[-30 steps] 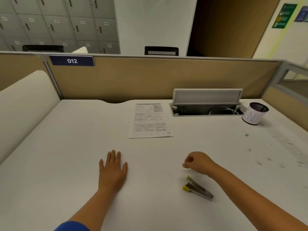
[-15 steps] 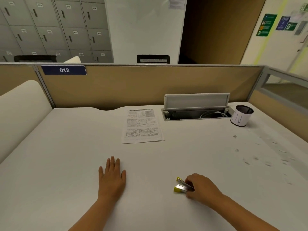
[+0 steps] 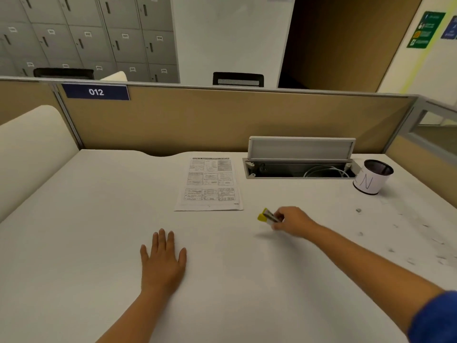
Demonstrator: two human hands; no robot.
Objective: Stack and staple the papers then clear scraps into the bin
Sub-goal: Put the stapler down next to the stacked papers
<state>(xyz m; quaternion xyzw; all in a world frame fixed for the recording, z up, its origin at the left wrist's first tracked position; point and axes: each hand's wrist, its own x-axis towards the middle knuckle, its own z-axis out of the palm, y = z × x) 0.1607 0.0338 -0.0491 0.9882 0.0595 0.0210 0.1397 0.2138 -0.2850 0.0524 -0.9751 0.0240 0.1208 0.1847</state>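
Two hands: left point(image 3: 162, 262) flat, fingers spread, on desk point(image 3: 74, 243); right point(image 3: 293, 220) outstretched, gripping stapler point(image 3: 268, 216).

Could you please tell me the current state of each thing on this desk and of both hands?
Stapler: held off the desk.
Right hand: grips the stapler.
Left hand: flat on the desk.
Papers: lying flat.
Cable box lid: raised open.
Bin: upright.
Scraps: scattered on the desk.
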